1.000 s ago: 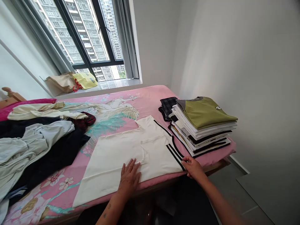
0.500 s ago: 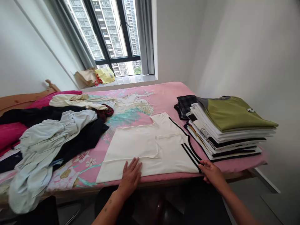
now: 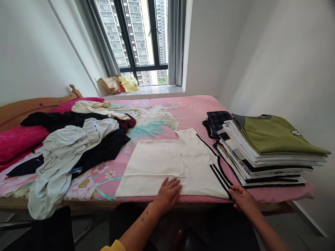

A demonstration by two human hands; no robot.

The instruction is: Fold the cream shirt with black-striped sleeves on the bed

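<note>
Head view: a pink floral bed bears a cream T-shirt at lower centre, left hand flat, gripping nothing, right hand pinching its black-striped edge, apparently straightening; next calls for even tension.

The cream shirt at lower centre is smooth, matt cloth, like the olive top at right, while the grey garment at left is rumpled cloth, the headboard smooth wood, the windowsill at upper centre glossy, and the brown bag matt, creased paper.
</note>
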